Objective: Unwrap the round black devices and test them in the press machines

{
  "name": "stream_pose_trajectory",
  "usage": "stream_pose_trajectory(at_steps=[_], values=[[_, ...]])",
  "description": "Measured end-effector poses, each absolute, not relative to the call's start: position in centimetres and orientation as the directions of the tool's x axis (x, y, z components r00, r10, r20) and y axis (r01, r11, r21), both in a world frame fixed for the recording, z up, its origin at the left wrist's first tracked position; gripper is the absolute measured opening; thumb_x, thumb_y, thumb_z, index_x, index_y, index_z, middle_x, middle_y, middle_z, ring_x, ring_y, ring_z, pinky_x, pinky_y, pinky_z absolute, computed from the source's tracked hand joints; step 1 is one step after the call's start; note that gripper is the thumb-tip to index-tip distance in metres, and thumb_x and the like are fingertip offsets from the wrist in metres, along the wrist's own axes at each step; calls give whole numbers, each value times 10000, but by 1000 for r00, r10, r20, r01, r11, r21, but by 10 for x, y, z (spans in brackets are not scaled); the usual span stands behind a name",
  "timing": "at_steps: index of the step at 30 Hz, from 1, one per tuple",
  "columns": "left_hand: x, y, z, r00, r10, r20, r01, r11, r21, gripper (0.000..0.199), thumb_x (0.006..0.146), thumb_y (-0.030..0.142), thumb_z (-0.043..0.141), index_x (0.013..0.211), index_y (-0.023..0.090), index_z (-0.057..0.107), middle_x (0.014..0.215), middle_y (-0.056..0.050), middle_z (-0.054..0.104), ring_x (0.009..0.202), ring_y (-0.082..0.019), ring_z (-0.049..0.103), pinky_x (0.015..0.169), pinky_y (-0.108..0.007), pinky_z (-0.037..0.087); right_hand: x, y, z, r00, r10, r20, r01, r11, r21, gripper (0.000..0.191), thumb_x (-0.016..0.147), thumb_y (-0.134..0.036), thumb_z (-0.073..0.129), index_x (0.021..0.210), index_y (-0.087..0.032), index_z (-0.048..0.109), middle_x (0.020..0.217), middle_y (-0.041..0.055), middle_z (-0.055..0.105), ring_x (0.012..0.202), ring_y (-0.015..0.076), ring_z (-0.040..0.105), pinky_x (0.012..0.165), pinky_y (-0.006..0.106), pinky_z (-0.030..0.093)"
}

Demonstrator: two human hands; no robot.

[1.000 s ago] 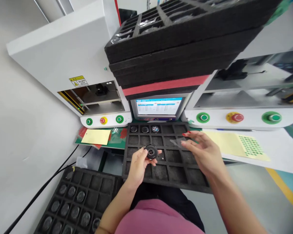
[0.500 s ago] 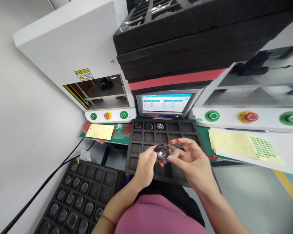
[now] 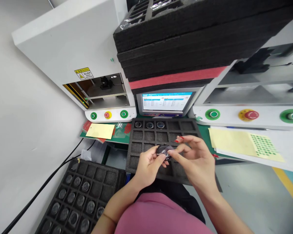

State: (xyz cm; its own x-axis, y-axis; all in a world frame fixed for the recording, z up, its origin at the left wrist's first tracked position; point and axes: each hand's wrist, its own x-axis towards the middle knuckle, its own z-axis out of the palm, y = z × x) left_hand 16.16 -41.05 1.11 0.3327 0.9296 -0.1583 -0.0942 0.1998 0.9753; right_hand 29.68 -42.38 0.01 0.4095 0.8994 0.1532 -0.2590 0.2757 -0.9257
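Observation:
My left hand (image 3: 147, 167) is closed around the edge of a round black smartwatch body (image 3: 162, 149), its thumb on the near side of the face. The watch is held above the foam tray, face up and slightly tilted. Over its right part lies a piece of clear film (image 3: 170, 149). My right hand (image 3: 197, 162) pinches this film between thumb and forefinger, against the watch's right side, while its other fingers are raised. The fingers under the watch are partly hidden.
Three round watches, one of them a dark-faced watch (image 3: 160, 124), sit in the back row of the black foam tray (image 3: 130, 152). A second foam tray (image 3: 112, 169) at lower left holds several watches. Behind are a monitor (image 3: 164, 101), stacked foam trays (image 3: 175, 55) and two white machines with buttons.
My right thumb and the film have moved left over the watch face. My left thumb has shifted right onto the face. The third tray watch's lit screen has gone dark.

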Motion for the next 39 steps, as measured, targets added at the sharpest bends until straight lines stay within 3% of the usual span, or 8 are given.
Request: stream_pose_trajectory(at_steps=[8,14,21,28,31,33,35,39], values=[[163,-411,13,342,924,-171,-84,211,974,440,773,508,700,946,104,691,720,-43,650,607,-125,591,586,-247,511,301,-424,-1,414,893,178,-231,292,-928,424,646,-91,801,984,-242,593,908,-39,612,556,23,593,681,168,556],[161,-410,13,353,915,-194,-99,243,965,489,745,545,723,934,95,688,720,-39,639,570,-102,562,548,-224,491,298,-424,-7,309,936,170,-308,268,-913,484,670,-114,796,1066,-285,575,1040,-5,623,851,98,675,803,205,557],[162,-410,10,403,900,-168,-87,220,972,556,802,649,611,845,96,650,695,-46,633,555,-113,582,521,-223,489,300,-422,-5,284,952,109,-375,215,-902,498,623,-126,836,1027,-280,588,942,-22,656,718,82,660,757,220,572],[157,-412,1,478,869,-129,-125,212,969,457,840,610,605,892,173,484,649,-4,656,549,-120,631,564,-232,536,307,-421,-7,227,960,-162,-545,-13,-838,572,459,-237,931,940,-238,621,848,4,689,680,132,661,669,273,591],[160,-403,-5,455,887,-78,53,61,997,346,936,521,501,930,176,477,799,-57,726,659,-154,709,613,-251,573,320,-422,-16,338,916,-218,-552,5,-834,529,495,-321,929,913,-226,620,846,7,688,748,148,689,709,266,587],[168,-388,-11,438,899,-10,374,-172,911,247,992,390,426,1025,163,519,941,-84,742,747,-150,731,660,-242,582,332,-426,-22,442,863,-244,-547,44,-836,513,502,-346,927,887,-227,610,838,-11,684,777,130,692,749,235,576],[185,-364,-19,456,889,42,626,-354,695,205,983,296,461,1084,160,577,1002,-78,739,810,-149,728,733,-253,583,343,-432,-27,516,815,-264,-540,71,-838,524,486,-354,930,876,-224,605,828,-20,682,755,116,685,755,223,574],[232,-307,-45,513,858,37,760,-473,446,164,928,261,581,1008,145,665,1008,-78,722,940,-211,699,866,-380,563,360,-446,-33,581,761,-289,-529,83,-844,546,467,-361,930,887,-210,616,828,-12,689,676,110,672,700,220,583]])
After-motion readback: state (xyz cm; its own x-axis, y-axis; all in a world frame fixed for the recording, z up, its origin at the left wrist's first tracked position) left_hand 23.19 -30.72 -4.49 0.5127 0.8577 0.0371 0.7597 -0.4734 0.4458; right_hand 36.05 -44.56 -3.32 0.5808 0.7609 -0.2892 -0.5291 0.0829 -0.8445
